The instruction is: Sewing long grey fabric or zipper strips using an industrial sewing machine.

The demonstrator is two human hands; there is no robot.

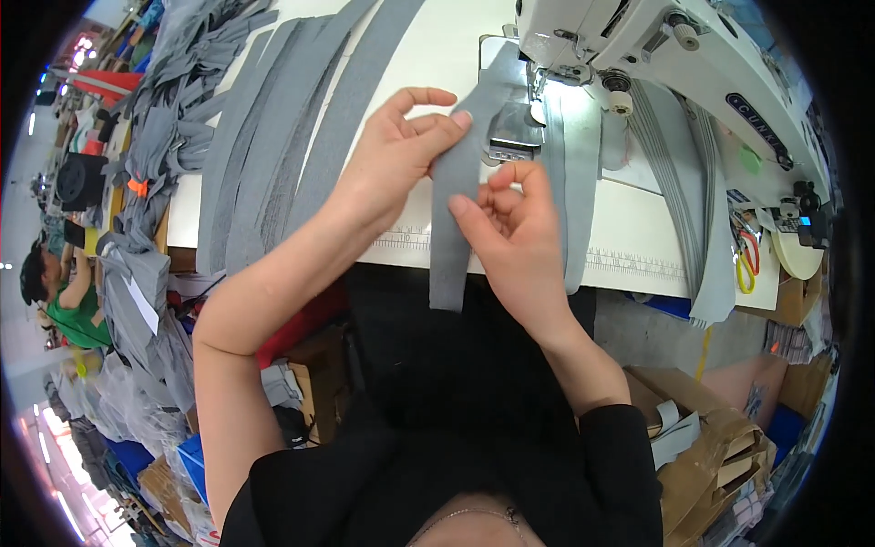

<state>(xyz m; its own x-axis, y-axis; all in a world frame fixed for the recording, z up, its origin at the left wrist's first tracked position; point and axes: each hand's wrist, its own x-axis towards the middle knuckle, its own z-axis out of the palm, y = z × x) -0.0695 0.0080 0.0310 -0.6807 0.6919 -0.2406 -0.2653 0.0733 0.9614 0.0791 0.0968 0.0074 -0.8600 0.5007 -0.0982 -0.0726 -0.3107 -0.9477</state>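
Loosely curled, left fingers point(424, 95) and right fingers point(530, 176) touch a grey strip point(449, 251).

a long, narrow grey fabric strip point(453, 175) runs lengthwise, its near end past the white table's point(629, 219) edge.

The fabric strip point(448, 246) is showing plain mid-grey, and the flat strips point(314, 137) at left are running the same grey with darker, streaked edges. The sewing machine point(638, 46) is presenting white with a dark nameplate point(758, 126), its metal guide point(516, 129) gleaming silver, while the table point(629, 255) is reading white with a black ruled scale. Scissors point(748, 264) are displaying red and yellow handles; the wearer's sleeve point(620, 456) is appearing solid black, a co-worker's shirt point(77, 317) bright green.
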